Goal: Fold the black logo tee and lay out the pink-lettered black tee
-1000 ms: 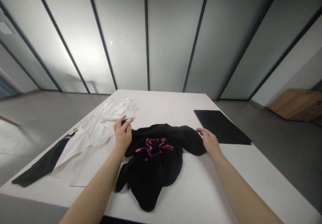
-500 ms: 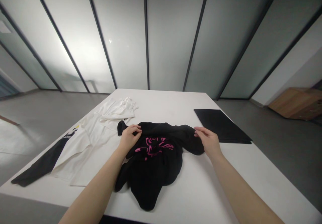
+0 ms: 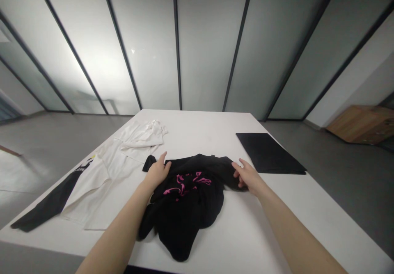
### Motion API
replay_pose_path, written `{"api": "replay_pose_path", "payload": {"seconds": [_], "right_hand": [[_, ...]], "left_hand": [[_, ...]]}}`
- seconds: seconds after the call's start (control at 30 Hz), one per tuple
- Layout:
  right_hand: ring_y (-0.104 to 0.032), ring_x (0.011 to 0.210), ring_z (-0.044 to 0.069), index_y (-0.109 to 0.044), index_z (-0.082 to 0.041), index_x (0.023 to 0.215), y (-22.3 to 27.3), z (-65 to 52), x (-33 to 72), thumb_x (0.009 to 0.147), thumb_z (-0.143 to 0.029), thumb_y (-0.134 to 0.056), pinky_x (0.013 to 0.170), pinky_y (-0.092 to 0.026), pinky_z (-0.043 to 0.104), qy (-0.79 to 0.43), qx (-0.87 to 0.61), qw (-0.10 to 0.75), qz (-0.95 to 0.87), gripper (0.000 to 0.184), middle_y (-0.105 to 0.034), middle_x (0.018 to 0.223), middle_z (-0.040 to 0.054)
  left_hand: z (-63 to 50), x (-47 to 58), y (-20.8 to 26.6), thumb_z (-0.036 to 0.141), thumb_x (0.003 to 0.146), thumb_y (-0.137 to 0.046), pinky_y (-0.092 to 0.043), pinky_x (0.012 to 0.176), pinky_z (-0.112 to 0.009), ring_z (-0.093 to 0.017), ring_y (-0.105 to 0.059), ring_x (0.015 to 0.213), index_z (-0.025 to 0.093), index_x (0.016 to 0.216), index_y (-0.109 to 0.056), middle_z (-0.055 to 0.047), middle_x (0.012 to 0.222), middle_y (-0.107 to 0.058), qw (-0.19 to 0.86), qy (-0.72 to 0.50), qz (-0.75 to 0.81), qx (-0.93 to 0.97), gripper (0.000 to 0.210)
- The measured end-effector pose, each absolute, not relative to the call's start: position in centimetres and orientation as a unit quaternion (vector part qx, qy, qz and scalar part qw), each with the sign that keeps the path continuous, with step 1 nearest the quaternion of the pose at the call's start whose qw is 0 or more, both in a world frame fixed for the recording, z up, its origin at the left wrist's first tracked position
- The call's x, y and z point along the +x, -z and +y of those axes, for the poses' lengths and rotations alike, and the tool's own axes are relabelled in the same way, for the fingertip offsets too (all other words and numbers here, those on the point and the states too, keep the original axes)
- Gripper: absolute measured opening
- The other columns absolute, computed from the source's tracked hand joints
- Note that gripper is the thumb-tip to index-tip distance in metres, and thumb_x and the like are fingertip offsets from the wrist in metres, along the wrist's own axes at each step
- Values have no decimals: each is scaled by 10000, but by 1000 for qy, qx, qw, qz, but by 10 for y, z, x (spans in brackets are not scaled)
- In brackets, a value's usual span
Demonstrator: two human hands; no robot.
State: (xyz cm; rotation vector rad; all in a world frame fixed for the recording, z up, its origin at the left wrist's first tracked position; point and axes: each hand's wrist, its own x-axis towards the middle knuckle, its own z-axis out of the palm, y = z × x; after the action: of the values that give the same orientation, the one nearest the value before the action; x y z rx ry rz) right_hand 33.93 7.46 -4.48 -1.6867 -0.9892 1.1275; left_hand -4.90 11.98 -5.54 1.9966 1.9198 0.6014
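A crumpled black sweatshirt [image 3: 181, 220] with a pink print lies on the white table in front of me, its lower part bunched toward the near edge. My left hand [image 3: 157, 171] rests on its upper left part, index finger and thumb spread apart. At the upper right of the cloth is my right hand [image 3: 248, 175], touching it with the fingers apart and some of them bent. Neither hand shows cloth pinched between its fingers. The far edge of the sweatshirt runs between the two hands.
A white garment [image 3: 101, 175] with a dark sleeve [image 3: 46, 206] is spread along the table's left side. A flat, folded black cloth [image 3: 271, 153] lies at the right. Frosted glass panels [image 3: 209, 44] stand behind the table [image 3: 203, 130]. On the floor at right is a wooden cabinet [image 3: 360, 124].
Both hands have loosened from a pinch on the sweatshirt's far edge, and their fingers have spread. That edge has dropped lower and lies flatter, slightly nearer to me.
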Motion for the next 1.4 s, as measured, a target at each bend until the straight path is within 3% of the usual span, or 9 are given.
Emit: {"api": "replay_pose_path", "payload": {"seconds": [0.13, 0.3, 0.47, 0.6, 0.93, 1.03, 1.17, 1.3, 1.4], "right_hand": [[-417, 338, 84, -640, -193, 1090, 44, 71, 345, 968, -508, -672, 303, -313, 178, -480, -683, 320, -448, 339, -561, 538, -61], [-544, 417, 118, -599, -237, 882, 47, 73, 349, 840, -440, -797, 359, -434, 211, -491, -673, 330, -443, 287, -659, 616, -12], [-680, 618, 197, -647, -231, 984, 57, 87, 359, 778, -381, -752, 510, -531, 277, -370, -628, 507, -460, 275, -728, 744, 26], [-675, 797, 231, -688, -221, 1037, 58, 88, 368, 805, -367, -669, 690, -536, 328, -166, -595, 590, -520, 275, -738, 896, 51], [-557, 1070, 357, -793, -219, 965, 71, 95, 381, 837, -438, -643, 1013, -430, 576, 31, -668, 463, -582, 295, -601, 1045, 145], [-453, 1313, 443, -786, -223, 896, 75, 98, 380, 821, -453, -679, 1101, -350, 656, 51, -692, 442, -569, 264, -569, 1353, 201], [-493, 1368, 431, -757, -229, 825, 63, 94, 378, 799, -523, -703, 1142, -380, 612, -96, -640, 469, -601, 300, -689, 1326, 172], [-725, 992, 375, -775, -233, 819, 58, 76, 387, 684, -648, -792, 920, -569, 516, -461, -552, 457, -523, 436, -802, 934, 114], [-760, 939, 362, -766, -249, 820, 64, 63, 392, 632, -690, -811, 877, -598, 494, -570, -508, 484, -427, 481, -821, 931, 103]], "left_hand": [[121, -51, 57, 444, 919, -666, -526, 870, -349, -305, -764, 954, 163, 1292, -712, -131, 987, -803, 168, -169, 648, 723, 469], [119, -53, 55, 382, 872, -675, -477, 649, -322, -254, -705, 650, 249, 850, -697, -30, 646, -708, 173, -239, 595, 748, 137], [116, -48, 47, 400, 964, -580, -493, 659, -300, -211, -685, 638, 257, 964, -632, 4, 689, -718, 235, -428, 554, 675, 153], [114, -48, 39, 312, 983, -516, -511, 778, -318, -203, -668, 789, 242, 1094, -632, -22, 898, -719, 111, -551, 540, 627, 175], [115, -51, 39, 326, 931, -642, -399, 1074, -653, -424, -525, 1233, 231, 997, -754, -178, 1173, -586, -46, -452, 658, 600, 161], [114, -51, 35, 364, 915, -678, -317, 1125, -720, -482, -410, 1390, 240, 953, -769, -203, 1427, -514, -66, -455, 662, 592, 158], [115, -60, 25, 405, 904, -642, -453, 1106, -550, -364, -584, 1265, 235, 841, -693, -128, 1209, -694, 124, -482, 544, 676, 189], [106, -79, 23, 511, 861, -653, -562, 658, -331, -223, -661, 708, 219, 765, -623, -43, 732, -669, 536, -417, 416, 605, 309], [98, -89, 27, 481, 773, -792, -521, 549, -281, -190, -644, 596, 193, 723, -632, -43, 660, -660, 704, -364, 337, 509, 332]]}}
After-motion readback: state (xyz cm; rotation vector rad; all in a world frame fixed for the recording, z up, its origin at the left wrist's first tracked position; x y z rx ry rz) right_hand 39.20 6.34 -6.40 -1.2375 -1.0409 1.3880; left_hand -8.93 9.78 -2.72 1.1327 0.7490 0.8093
